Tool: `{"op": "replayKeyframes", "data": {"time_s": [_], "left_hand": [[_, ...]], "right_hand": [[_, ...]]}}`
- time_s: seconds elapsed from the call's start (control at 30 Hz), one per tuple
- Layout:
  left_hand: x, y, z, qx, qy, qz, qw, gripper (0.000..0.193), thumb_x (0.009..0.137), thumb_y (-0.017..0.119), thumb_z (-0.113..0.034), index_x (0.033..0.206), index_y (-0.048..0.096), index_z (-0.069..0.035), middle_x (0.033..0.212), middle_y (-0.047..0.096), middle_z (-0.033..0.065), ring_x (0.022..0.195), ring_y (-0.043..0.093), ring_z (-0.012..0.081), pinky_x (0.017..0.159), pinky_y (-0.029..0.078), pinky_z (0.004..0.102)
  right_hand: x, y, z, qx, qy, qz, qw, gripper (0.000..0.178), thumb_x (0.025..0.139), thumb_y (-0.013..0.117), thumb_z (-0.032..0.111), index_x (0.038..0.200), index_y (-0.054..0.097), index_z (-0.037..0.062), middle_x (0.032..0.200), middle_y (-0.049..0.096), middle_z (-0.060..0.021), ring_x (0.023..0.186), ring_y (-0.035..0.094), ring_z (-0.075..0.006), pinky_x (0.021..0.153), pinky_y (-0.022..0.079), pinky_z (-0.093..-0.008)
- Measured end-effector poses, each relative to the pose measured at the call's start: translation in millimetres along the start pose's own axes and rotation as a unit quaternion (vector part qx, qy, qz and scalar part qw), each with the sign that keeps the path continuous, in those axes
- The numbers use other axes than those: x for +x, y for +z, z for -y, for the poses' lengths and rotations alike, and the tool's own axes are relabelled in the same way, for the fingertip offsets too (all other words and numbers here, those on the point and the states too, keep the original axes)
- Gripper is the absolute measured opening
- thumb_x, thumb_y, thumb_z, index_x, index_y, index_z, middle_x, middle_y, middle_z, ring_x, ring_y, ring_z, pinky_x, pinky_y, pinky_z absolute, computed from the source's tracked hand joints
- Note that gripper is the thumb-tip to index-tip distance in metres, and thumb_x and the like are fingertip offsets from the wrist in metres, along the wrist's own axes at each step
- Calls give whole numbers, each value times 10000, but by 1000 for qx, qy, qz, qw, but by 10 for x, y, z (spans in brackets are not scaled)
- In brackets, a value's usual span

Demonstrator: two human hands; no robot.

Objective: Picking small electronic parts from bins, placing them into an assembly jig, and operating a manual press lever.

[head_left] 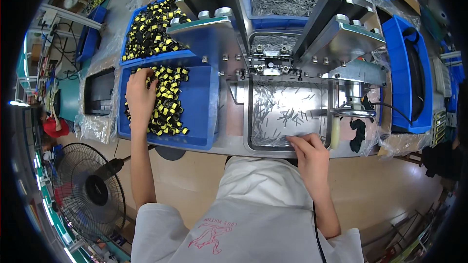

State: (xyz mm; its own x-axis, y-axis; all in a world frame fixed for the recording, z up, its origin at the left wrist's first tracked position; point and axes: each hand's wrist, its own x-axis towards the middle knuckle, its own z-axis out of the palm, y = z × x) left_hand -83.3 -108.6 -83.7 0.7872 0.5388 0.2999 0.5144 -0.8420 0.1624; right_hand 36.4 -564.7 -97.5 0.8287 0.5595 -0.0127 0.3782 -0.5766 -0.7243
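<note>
My left hand reaches into the near blue bin, over a pile of small yellow-and-black parts. Its fingers are curled together at the pile, and whatever is between them is hidden. At the front edge of a shallow metal tray, my right hand has its thumb and fingers pinched down close to thin silvery strips. Anything in that pinch is too small to make out. Beyond the tray, a metal fixture sits between the two uprights of a bench machine.
Another blue bin of yellow-and-black parts adjoins the near one. A big blue bin of grey strips stands behind the machine. To the right are a round handwheel and a tilted blue bin. A fan stands at lower left.
</note>
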Motion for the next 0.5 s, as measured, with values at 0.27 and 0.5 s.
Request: {"op": "replayKeyframes", "data": {"time_s": [0.27,0.5], "left_hand": [[-100,-150,-178,-9,49,-23,999,196,934,698,49,1123,708,1,1069,748,137,992,706,346,887,549,425],[-272,-449,-636,-430,-76,90,895,166,1034,565,88,1143,680,39,1226,589,113,1048,719,237,840,609,352]], "right_hand": [[13,-12,6,12,-9,-2,1000,173,892,776,-10,1040,777,81,890,651,-93,784,698,-297,681,554,-409],[-5,4,2,15,-9,-4,1000,197,875,783,-11,1048,785,83,878,639,-86,744,686,-286,666,552,-403]]}}
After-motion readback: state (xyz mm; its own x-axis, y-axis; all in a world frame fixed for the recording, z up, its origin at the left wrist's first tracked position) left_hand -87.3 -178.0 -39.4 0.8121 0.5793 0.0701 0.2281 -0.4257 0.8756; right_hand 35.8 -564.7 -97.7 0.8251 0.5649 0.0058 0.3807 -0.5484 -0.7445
